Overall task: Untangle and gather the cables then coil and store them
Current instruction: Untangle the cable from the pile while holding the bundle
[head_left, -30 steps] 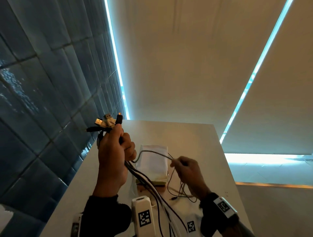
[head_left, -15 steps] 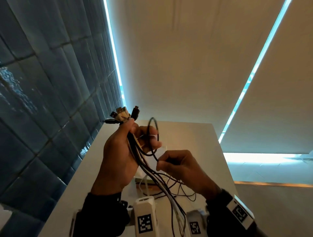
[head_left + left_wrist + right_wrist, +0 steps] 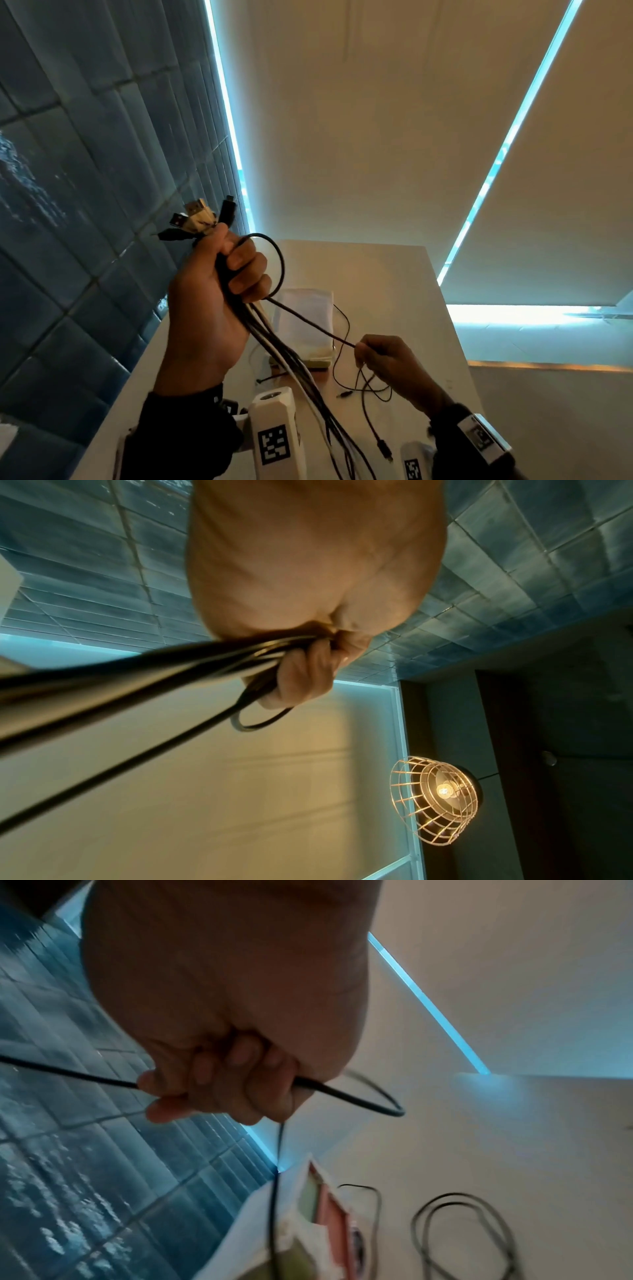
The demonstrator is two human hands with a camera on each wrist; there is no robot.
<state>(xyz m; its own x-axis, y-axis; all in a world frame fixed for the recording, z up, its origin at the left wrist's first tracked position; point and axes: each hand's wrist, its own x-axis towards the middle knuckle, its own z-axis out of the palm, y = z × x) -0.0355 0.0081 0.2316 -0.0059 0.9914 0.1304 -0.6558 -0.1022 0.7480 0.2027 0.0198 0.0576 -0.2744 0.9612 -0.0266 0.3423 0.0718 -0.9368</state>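
My left hand (image 3: 219, 294) is raised above the white table (image 3: 394, 274) and grips a bundle of black and white cables (image 3: 291, 359) (image 3: 192, 664). Their plugs (image 3: 200, 219) stick out above the fist. A black cable (image 3: 301, 317) loops out of that fist and runs down right to my right hand (image 3: 383, 359), which pinches it (image 3: 85, 1079) between curled fingers. Below the right hand, thin black cable loops (image 3: 370, 387) (image 3: 459, 1231) lie on the table, ending in a plug (image 3: 383, 448).
A white pouch (image 3: 305, 322) lies on the table over a flat pale box (image 3: 317, 363). Blue tiled wall (image 3: 85, 205) runs along the table's left side. A wire-cage lamp (image 3: 435, 799) glows in the left wrist view. Wrist cameras with markers (image 3: 274, 442) sit at the bottom.
My left hand has closed round the bundle with a black loop beside it. My right hand slid down and right along the black cable, drawing it out straight.
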